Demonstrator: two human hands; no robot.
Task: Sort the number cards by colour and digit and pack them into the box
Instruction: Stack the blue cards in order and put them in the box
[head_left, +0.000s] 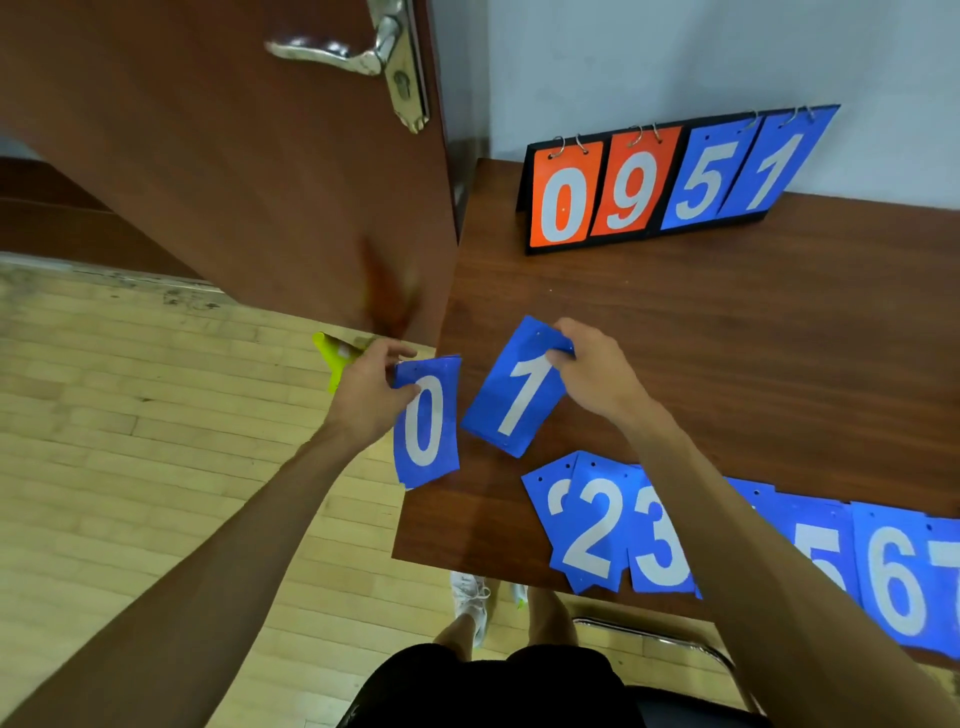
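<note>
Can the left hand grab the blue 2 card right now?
Probably not yet. The left hand is pinching the 0 cards, so it's busy. The 2 card lies uncovered on the table, so once the hand is free the way looks open.

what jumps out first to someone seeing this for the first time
The scoreboard at the back of the table, reading 0 9 in orange and 5 1 in blue. Next, the left hand pinching a blue 0 card at the table's edge, and the right hand gripping a blue 1 card.
</note>
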